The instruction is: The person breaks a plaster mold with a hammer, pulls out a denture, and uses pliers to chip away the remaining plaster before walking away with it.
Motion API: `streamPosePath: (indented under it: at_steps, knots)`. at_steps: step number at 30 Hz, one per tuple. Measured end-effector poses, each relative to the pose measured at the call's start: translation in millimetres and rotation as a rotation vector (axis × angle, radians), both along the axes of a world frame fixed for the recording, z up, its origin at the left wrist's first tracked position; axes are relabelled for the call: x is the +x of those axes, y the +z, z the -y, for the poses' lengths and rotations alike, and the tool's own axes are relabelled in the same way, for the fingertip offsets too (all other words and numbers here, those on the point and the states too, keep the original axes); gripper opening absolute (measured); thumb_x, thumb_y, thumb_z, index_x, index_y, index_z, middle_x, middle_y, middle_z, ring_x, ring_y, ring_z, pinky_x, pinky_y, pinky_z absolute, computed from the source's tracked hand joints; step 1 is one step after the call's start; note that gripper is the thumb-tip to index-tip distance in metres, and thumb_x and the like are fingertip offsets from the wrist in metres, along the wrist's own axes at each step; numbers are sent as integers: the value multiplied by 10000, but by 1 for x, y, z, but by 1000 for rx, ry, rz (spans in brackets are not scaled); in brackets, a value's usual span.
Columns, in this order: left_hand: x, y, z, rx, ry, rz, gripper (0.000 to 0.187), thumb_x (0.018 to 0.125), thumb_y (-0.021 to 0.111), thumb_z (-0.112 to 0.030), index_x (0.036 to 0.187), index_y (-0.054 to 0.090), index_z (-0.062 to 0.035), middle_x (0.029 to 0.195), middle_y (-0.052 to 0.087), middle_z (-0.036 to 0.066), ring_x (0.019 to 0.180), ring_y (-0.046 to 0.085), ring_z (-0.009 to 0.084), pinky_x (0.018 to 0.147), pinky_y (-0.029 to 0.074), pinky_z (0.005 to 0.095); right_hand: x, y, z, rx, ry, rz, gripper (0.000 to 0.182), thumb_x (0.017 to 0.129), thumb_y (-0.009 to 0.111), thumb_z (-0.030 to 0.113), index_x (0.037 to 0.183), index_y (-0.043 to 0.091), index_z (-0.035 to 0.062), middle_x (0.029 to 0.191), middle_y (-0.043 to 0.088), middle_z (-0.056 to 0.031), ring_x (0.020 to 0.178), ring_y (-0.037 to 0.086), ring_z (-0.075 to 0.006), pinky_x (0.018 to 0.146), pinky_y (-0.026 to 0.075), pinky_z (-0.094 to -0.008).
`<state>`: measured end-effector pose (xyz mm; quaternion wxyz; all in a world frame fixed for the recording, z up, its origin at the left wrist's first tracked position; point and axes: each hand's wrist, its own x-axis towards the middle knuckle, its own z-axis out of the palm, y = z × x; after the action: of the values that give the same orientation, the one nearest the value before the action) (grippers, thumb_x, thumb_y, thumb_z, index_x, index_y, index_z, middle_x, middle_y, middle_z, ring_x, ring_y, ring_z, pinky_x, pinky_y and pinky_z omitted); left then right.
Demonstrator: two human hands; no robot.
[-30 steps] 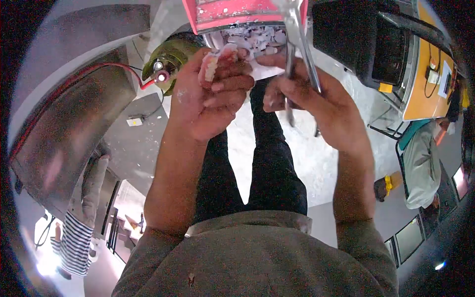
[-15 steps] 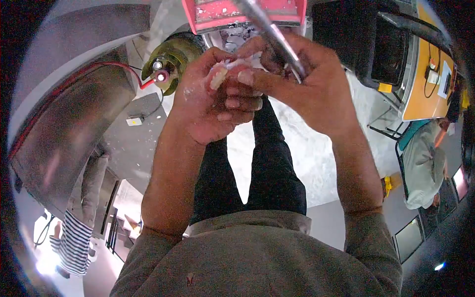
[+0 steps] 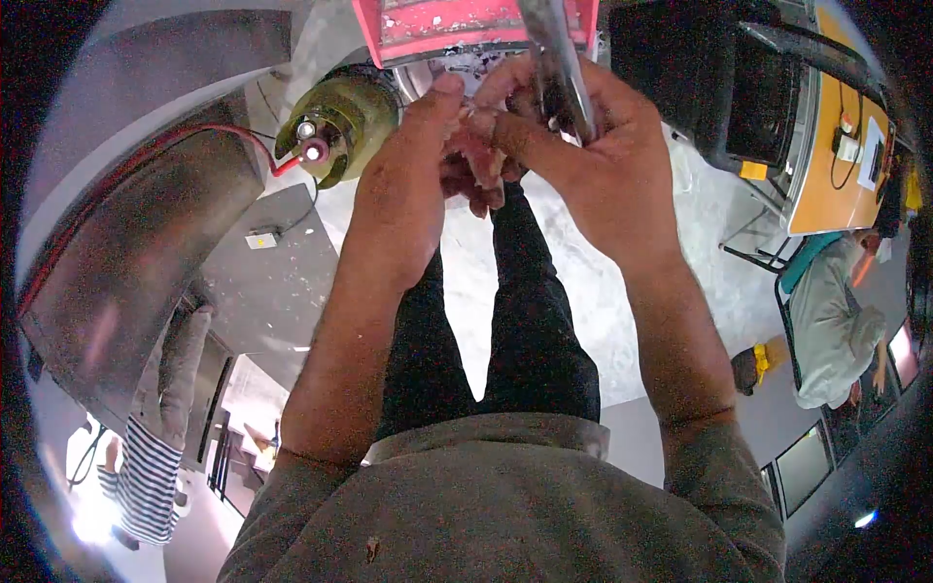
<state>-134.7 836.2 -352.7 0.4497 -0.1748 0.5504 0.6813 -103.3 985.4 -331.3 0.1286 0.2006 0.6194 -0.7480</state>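
My left hand (image 3: 403,180) is closed around a pink denture (image 3: 478,158), with white bits on it; in the earlier frame a cream row of teeth shows. The fingers partly hide it. My right hand (image 3: 612,175) grips a long, shiny metal rod-like tool (image 3: 559,68), held at a slant with its upper end beyond the top edge of the view. The right thumb and fingertips touch the denture beside the left fingers. What kind of tool tip there is cannot be seen. Both hands are raised above my lap.
A pink-red tray (image 3: 452,26) with white crumbs lies beyond the hands. An olive gas cylinder (image 3: 355,112) with a red hose (image 3: 224,126) stands at left. At right are a black chair-like object (image 3: 671,78), an orange table (image 3: 821,185) and a seated person (image 3: 831,316).
The denture has been turned over in my left hand, and its teeth are now mostly hidden. The left thumb has swung upward. The tool has tipped more upright in my right hand.
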Motion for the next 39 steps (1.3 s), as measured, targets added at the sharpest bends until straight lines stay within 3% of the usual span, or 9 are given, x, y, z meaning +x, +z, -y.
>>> streamPosePath:
  at_steps: [7,9,13,15,22,24,33,36,39]
  knots:
    - [-4,16,-1,-241,6,-90,585,961,368,-537,834,614,-22,679,602,59,578,537,130,537,406,258,4,-10,-1,229,59,-85,252,778,701,102,1020,641,63,791,666,-92,696,664,-186,645,525,-317]
    - [-5,20,-1,-313,-42,-132,574,975,364,-513,826,616,-20,661,592,47,575,519,108,528,388,255,2,-5,-4,465,195,-201,162,822,697,30,969,631,20,870,664,-19,748,608,-74,647,473,-219]
    - [-3,15,6,-343,-127,-249,554,991,352,-475,829,626,-22,652,585,38,575,506,94,525,378,252,-1,-5,-8,562,258,-249,201,792,720,42,975,637,36,864,660,-14,768,598,-78,681,465,-230]
    - [-1,11,7,-325,-124,-251,557,999,336,-457,816,625,-18,650,590,35,551,500,99,513,381,263,-4,-7,-8,582,299,-260,311,725,652,109,1035,642,86,934,668,-157,855,649,-352,755,520,-386]
    - [-5,16,1,-216,126,-9,490,980,364,-439,900,606,-21,704,638,108,538,572,182,485,414,288,3,-15,-13,243,80,-169,218,849,657,219,1010,661,73,819,661,-76,756,643,-172,703,497,-305]
    - [-7,10,8,-3,74,38,459,977,359,-430,950,578,-28,734,613,96,595,579,193,483,424,293,2,-15,-19,300,83,-128,167,886,644,69,1032,618,-9,939,661,-52,846,616,-115,793,486,-248]
    - [-5,6,3,-170,-21,-132,486,989,340,-425,1029,570,2,759,653,124,572,607,200,509,452,292,1,-14,-5,-93,57,-84,127,868,644,17,978,616,-38,904,651,-82,740,632,-135,608,515,-267]
    - [-5,12,0,-157,19,-59,520,982,334,-461,1010,583,-5,755,651,116,582,609,194,506,451,290,5,-27,-4,314,55,-281,198,840,705,170,974,663,30,778,661,-45,719,649,-124,659,509,-259]
    - [-10,8,4,-61,23,36,567,967,326,-510,978,603,-16,748,650,110,585,607,188,495,441,287,7,-28,-3,326,-37,-353,225,836,713,180,987,656,23,787,663,-32,733,641,-111,672,508,-256]
